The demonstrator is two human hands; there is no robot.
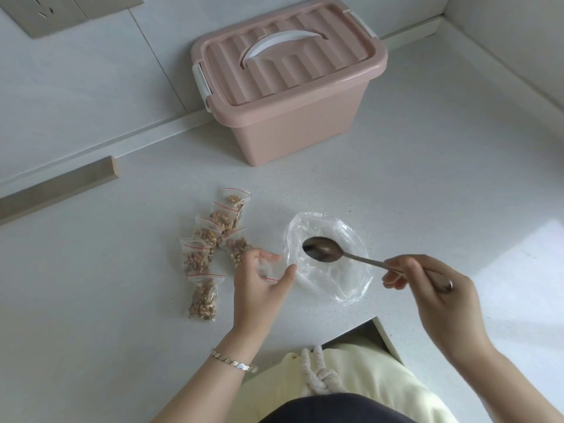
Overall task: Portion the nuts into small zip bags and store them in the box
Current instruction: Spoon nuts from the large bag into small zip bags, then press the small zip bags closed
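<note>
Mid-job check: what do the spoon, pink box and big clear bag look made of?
Spoon: likely polished metal, mirror-like sheen. Pink box: seemingly moulded plastic, matte, ribbed lid. Big clear bag: thin plastic film, glossy, crinkled, counter visible through it.

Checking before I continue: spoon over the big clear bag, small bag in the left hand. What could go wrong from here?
1. The small clear zip bag in the left hand looks limp; if its mouth is shut, a spoonful could spill.
2. The large clear plastic bag under the metal spoon in the right hand looks empty, so nothing may be left to scoop.
3. The pink plastic box is lidded while both hands are full.
</note>
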